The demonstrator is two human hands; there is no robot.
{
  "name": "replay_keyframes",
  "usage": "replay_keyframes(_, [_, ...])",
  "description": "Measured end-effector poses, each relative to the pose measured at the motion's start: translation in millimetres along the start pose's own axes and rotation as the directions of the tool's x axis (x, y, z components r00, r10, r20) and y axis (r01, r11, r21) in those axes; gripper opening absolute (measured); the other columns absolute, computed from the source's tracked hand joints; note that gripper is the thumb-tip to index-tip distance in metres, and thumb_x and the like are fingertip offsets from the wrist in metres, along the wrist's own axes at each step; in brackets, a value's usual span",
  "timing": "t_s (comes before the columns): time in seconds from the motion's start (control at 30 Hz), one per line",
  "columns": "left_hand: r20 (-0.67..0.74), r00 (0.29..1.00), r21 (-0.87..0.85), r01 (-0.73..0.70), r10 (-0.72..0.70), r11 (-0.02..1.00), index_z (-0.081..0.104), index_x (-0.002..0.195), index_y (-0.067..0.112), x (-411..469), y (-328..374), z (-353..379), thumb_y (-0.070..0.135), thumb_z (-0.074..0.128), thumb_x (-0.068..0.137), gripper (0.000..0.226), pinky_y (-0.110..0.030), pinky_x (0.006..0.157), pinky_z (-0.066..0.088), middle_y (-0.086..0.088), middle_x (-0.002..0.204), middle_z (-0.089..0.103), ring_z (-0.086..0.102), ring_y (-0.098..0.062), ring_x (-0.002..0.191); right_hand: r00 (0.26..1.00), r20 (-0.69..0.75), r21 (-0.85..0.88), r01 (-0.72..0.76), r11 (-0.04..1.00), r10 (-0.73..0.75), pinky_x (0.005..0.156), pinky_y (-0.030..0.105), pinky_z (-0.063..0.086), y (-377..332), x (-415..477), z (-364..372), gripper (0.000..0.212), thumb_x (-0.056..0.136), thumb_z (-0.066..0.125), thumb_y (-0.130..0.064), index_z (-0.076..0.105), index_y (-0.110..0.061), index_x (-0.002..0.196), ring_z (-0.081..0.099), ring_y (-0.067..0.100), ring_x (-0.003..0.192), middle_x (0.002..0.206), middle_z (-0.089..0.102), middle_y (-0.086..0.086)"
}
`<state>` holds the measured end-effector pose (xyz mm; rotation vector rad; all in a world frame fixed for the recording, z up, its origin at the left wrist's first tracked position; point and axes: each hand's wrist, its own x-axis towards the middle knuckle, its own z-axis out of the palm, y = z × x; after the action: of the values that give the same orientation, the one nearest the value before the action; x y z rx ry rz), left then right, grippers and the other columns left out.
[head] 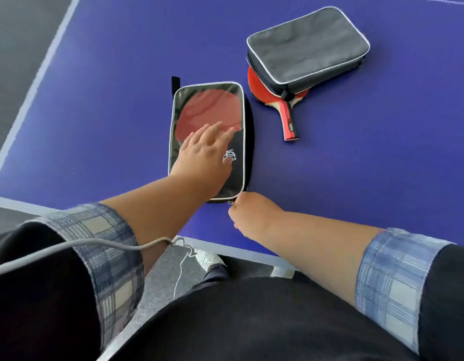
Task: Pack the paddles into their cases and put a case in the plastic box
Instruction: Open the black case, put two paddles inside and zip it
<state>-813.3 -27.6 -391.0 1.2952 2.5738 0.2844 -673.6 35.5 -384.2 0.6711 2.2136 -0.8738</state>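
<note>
**Near case pinned flat, zipper pull pinched at its corner**

A rounded rectangular paddle case point(208, 131) with a clear glossy window, black fabric lower panel and pale piping lies on the matte blue table point(121, 74); a red-rubber paddle point(202, 110) shows through the window. The left hand point(204, 155) presses flat on the case, fingers spread. The right hand point(254, 212), curled closed, pinches the small metal zipper pull point(231, 202) at the case's near right corner. Farther right, well apart from both hands, a dark grey fabric case point(307, 46) rests on a second paddle point(277, 100), its red blade and wooden handle sticking out.
</note>
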Motion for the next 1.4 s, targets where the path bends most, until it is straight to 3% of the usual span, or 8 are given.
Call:
replay_keyframes(0.1, [0.117,0.992,0.145,0.024,-0.041,0.989,0.012,0.155,0.034,17.2,-9.9,29.2,0.053,0.033,0.095,0.066,-0.052,0.121,0.001,-0.001,0.166,0.006,0.0,-0.025,0.151,0.99,-0.091,-0.175,0.089,0.981,-0.106,0.065,0.035,0.041,14.1,5.4,11.6,0.013,0.098,0.047,-0.006,0.057,-0.014,0.098,0.055,0.029,0.085,0.089,0.046,0.003])
replay_keyframes(0.2, [0.054,0.998,0.193,0.007,-0.018,0.981,0.008,0.154,0.035,14.5,-16.1,43.7,0.058,0.021,0.092,0.068,-0.056,0.119,0.003,-0.003,0.166,0.008,0.002,-0.027,0.151,0.972,-0.223,-0.147,0.038,0.988,-0.07,0.062,0.034,0.039,27.4,9.5,12.4,0.01,0.103,0.044,-0.023,0.049,-0.019,0.094,0.054,0.027,0.074,0.072,0.042,-0.003])
replay_keyframes(0.57, [0.065,0.998,0.217,-0.025,0.011,0.976,0.01,0.153,0.04,15.5,-25.7,37.7,0.063,0.016,0.094,0.064,-0.052,0.12,0.008,0.005,0.165,0.007,0.003,-0.021,0.151,0.895,-0.446,-0.164,-0.07,0.984,-0.011,0.046,0.032,0.02,47.8,32.0,-31.8,0.017,0.104,0.041,-0.015,0.041,-0.016,0.088,0.036,0.021,0.052,0.065,0.037,-0.003])
replay_keyframes(0.77, [0.114,0.993,0.22,-0.055,0.03,0.974,0.004,0.154,0.039,-0.4,-27.3,38.6,0.064,0.013,0.094,0.066,-0.051,0.12,0.003,0.004,0.166,0.002,-0.002,-0.021,0.151,0.878,-0.477,-0.23,-0.08,0.97,-0.041,0.046,0.03,0.019,41.3,49.1,-54.2,0.034,0.098,0.045,-0.005,0.028,-0.019,0.072,0.031,0.02,0.048,0.063,0.037,-0.002])
replay_keyframes(1.0, [0.246,0.954,0.246,-0.229,0.168,0.942,-0.002,0.155,0.036,-21.8,-43.7,25.7,0.064,0.01,0.093,0.069,-0.05,0.12,0.003,0.001,0.166,-0.003,-0.004,-0.024,0.151,0.897,-0.442,-0.274,-0.154,0.949,0.018,0.046,0.031,0.022,26.7,40.5,-58.3,0.024,0.088,0.047,0.005,0.037,-0.017,0.088,0.035,0.019,0.052,0.069,0.039,-0.002])
replay_keyframes(1.2, [0.203,0.94,0.16,-0.309,0.275,0.938,0.03,0.147,0.042,19.9,-56.8,-4.6,0.06,0.024,0.093,0.057,-0.043,0.115,0.018,0.003,0.153,0.031,0.023,-0.024,0.141,0.923,-0.377,-0.262,-0.187,0.947,0.078,0.048,0.035,0.024,20.4,37.9,-56.7,0.018,0.089,0.045,-0.001,0.037,-0.017,0.085,0.036,0.02,0.057,0.073,0.042,0.001])
replay_keyframes(1.3, [0.238,0.94,0.134,-0.281,0.245,0.95,0.014,0.154,0.039,46.1,-61.9,-2.2,0.055,0.024,0.098,0.06,-0.044,0.122,0.003,0.003,0.165,0.008,0.001,-0.022,0.151,0.94,-0.334,-0.302,-0.173,0.938,0.066,0.049,0.034,0.023,24.9,41.4,-60.7,0.014,0.095,0.042,-0.009,0.038,-0.018,0.086,0.035,0.019,0.057,0.073,0.042,0.0])
replay_keyframes(1.4, [0.244,0.929,0.156,-0.322,0.279,0.934,0.008,0.156,0.036,45.4,-64.8,8.2,0.059,-0.002,0.092,0.069,-0.046,0.122,-0.002,0.003,0.166,0.002,-0.004,-0.023,0.152,0.941,-0.337,-0.312,-0.148,0.939,0.036,0.048,0.033,0.022,32.9,50.9,-66.0,0.028,0.097,0.042,-0.012,0.03,-0.024,0.075,0.036,0.018,0.056,0.071,0.043,-0.002])
